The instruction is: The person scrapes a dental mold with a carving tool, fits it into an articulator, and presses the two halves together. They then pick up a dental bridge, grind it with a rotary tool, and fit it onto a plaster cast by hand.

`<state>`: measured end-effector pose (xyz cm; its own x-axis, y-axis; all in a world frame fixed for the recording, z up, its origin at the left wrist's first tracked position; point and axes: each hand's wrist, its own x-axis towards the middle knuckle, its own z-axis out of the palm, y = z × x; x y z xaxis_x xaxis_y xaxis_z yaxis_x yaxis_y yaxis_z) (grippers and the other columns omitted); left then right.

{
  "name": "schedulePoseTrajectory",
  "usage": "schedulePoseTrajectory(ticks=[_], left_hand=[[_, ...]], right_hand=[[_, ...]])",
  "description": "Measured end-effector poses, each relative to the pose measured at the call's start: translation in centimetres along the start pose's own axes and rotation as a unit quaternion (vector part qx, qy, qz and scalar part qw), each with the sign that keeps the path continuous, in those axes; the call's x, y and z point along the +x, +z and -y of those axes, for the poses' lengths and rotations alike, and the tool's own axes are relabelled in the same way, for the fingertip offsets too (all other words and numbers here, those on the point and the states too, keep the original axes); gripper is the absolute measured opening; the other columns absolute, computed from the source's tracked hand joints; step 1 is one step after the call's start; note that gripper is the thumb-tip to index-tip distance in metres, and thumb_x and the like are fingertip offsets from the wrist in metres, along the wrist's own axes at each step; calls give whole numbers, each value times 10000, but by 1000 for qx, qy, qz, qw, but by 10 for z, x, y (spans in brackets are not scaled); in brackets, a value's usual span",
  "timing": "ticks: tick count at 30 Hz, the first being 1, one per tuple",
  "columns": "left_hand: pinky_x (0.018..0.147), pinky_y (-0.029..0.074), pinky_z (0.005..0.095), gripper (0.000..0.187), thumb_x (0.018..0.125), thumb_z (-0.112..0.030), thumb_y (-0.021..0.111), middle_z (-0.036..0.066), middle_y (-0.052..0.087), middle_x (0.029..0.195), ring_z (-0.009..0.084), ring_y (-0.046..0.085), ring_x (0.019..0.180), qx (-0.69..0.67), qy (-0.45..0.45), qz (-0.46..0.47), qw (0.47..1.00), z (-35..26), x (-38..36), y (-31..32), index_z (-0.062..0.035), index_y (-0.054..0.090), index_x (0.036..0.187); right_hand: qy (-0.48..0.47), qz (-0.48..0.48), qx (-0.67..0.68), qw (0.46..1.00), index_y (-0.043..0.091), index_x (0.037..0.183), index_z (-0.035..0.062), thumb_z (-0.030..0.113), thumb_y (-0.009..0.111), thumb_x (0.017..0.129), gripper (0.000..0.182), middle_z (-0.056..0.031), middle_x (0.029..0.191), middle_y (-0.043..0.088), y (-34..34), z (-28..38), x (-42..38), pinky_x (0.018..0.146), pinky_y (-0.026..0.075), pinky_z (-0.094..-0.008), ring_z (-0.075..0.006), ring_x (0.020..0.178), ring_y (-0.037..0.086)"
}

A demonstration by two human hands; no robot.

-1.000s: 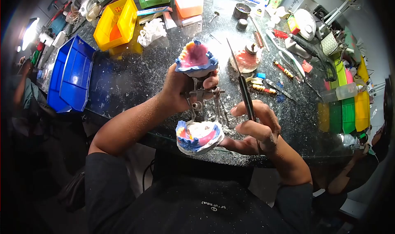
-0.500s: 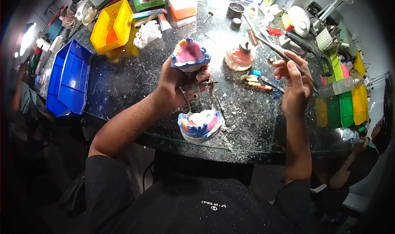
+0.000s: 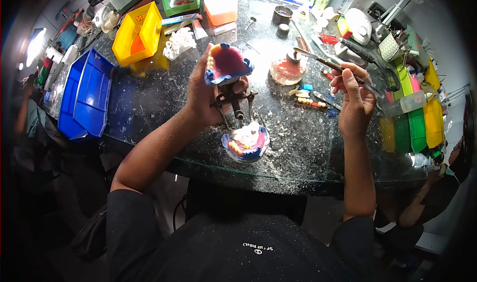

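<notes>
My left hand is wrapped round a metal dental articulator, which stands opened out. Its upper model carries pink wax, a row of teeth and blue wax at the edges. Towards me hangs the lower model, also with pink and blue wax and a white middle. Between the fingers of my right hand is a slim wax knife. Its tip reaches the top of a glass spirit lamp with reddish contents; I cannot make out a flame.
Tooth strips and a blue wax piece lie near the lamp. A blue bin and a yellow bin stand left. White shavings cover the glass-topped table. A handpiece rests at the right.
My right hand has brought the wax knife's tip over to the lamp's top. In my left hand the articulator has turned, and the lower model has shifted slightly up and right.
</notes>
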<state>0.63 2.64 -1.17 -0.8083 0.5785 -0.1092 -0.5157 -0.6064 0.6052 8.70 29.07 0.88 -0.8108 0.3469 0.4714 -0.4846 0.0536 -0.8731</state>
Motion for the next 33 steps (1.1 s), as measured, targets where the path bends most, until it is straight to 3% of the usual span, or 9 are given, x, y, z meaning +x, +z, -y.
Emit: schedulePoseTrajectory(ticks=[2,3,6,9,16,19,23,28,33], left_hand=[[592,500,307,543,922,-563,440,97,626,799,179,599,634,11,34,-15,999,-9,-2,6,-46,587,1001],[590,518,303,520,935,-529,431,111,630,813,177,613,654,82,99,10,992,-14,-1,3,-41,566,1055],[630,563,306,522,959,-505,389,173,623,1011,201,636,757,28,130,167,977,-44,8,-14,-37,504,1157],[649,562,308,556,966,-515,378,170,614,1054,200,621,852,16,162,118,980,-54,7,-13,-37,487,1228],[704,500,294,489,994,-436,369,111,615,961,194,603,800,80,172,69,979,-53,17,-31,-32,505,1235],[713,492,295,503,994,-438,360,104,617,947,190,599,786,139,229,34,963,-51,22,-32,-19,503,1234],[713,481,293,495,999,-414,353,101,616,928,190,594,773,184,234,7,955,-50,25,-38,-9,483,1252],[708,491,293,469,998,-400,362,99,625,939,193,605,772,200,232,8,952,-48,29,-45,-48,459,1292],[712,521,285,472,992,-422,375,127,638,974,192,625,782,187,209,23,960,-49,29,-49,-72,455,1298]], right_hand=[[4,-3,4,1000,619,1048,-18,134,593,925,197,-124,845,668,-1,0,0,626,459,-254,-129,734,606],[7,-6,6,1000,615,1049,-17,134,590,925,197,-123,845,666,-2,0,1,627,460,-256,-130,734,608],[16,-13,3,1000,607,1054,-14,140,583,926,202,-119,844,663,-4,1,0,633,463,-259,-132,737,613],[18,-16,7,1000,605,1056,-11,144,584,925,204,-117,846,663,-4,0,0,636,465,-258,-130,741,615],[2,-16,-21,1000,614,1065,5,108,579,928,175,-74,869,649,-3,1,0,629,457,-233,-101,737,597],[-37,-4,-135,990,627,1053,17,74,570,931,145,-48,883,639,-7,-4,3,622,446,-208,-73,729,578],[-23,6,-233,972,643,1019,26,42,572,923,121,-16,867,611,-17,-13,6,641,456,-197,-56,714,564],[-82,37,-374,923,632,1025,8,112,592,891,175,-110,952,579,-18,-19,5,672,487,-287,-158,765,585],[-131,67,-396,906,603,1060,5,76,575,878,197,-124,921,549,-15,-18,1,684,488,-316,-194,739,575]])
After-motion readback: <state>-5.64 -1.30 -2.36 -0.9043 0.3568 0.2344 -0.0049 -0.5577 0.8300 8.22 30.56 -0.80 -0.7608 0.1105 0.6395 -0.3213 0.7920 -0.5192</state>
